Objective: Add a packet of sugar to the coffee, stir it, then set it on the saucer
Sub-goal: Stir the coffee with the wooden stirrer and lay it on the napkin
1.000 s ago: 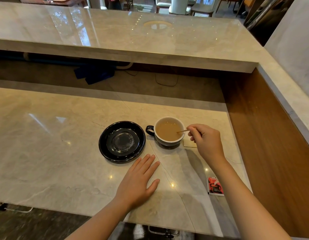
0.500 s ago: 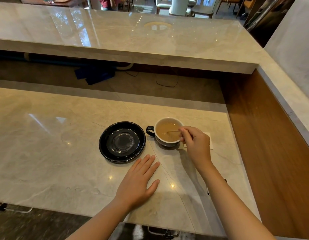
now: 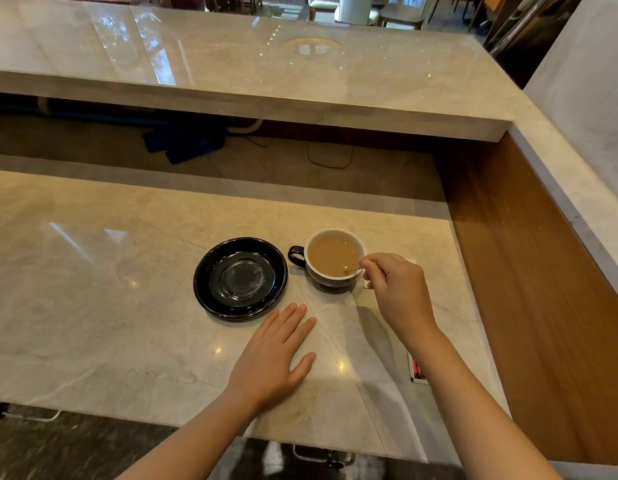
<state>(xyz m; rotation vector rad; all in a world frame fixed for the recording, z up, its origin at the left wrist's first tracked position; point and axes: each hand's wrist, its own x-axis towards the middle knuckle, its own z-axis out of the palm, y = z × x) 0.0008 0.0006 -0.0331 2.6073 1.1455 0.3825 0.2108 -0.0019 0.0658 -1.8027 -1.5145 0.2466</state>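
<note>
Nearest, the left hand (image 3: 278, 355) lies flat and open on the tabletop (image 3: 93, 306), while the right forearm partly covers a red packet (image 3: 414, 370) at 4 o'clock. Beyond, the right hand's (image 3: 397, 289) grip pinches a thin stirrer (image 3: 352, 270) dipped in the coffee cup (image 3: 333, 259), which stands on the tabletop just beside the empty black saucer (image 3: 240, 278) at its 9 o'clock. A raised marble ledge (image 3: 266, 74) crosses at 12 o'clock.

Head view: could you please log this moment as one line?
phase: stirring | right hand: grip on stirrer in cup | left hand: flat on counter | saucer: empty, beside cup
</note>
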